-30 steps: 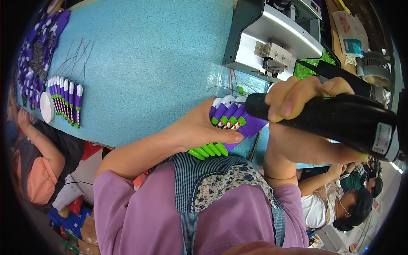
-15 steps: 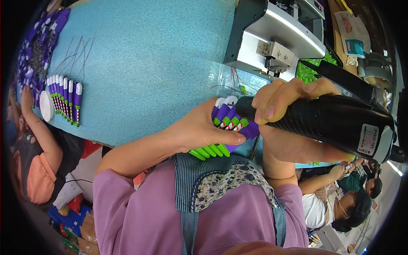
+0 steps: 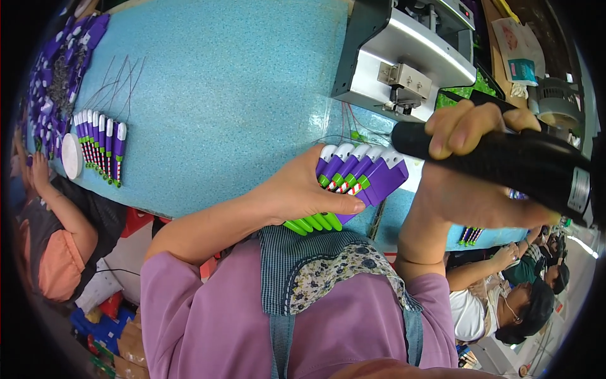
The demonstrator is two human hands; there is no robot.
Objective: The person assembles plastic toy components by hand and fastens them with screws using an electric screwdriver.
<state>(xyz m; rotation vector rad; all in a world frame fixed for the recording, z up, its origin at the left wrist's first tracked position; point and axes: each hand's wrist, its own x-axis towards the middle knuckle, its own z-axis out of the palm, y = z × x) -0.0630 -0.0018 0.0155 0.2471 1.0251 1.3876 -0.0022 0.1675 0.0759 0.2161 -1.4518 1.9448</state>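
Note:
My left hand (image 3: 302,192) is closed round a fanned row of several slim plastic pieces (image 3: 386,182), purple in the middle, with white rounded heads, red-and-white striped bands and green ends. The thumb lies across the striped part, and the white heads with small holes point away from me. To the right, my right hand (image 3: 464,196) grips a black electric screwdriver (image 3: 527,158) by its body. The tool lies nearly level, and its nose stands apart from the pieces, just right of the white heads. Its bit cannot be made out.
A silver-grey machine (image 3: 407,63) stands on the blue table (image 3: 233,82) at the far right, with wires before it. At left lie similar striped pieces (image 3: 101,148) beside a white disc (image 3: 72,156), and a purple pile (image 3: 53,76). Co-workers sit left and right.
My right hand has drawn the screwdriver away to the right and slightly up, off the white heads, uncovering more of the row. My left hand keeps its hold almost unmoved.

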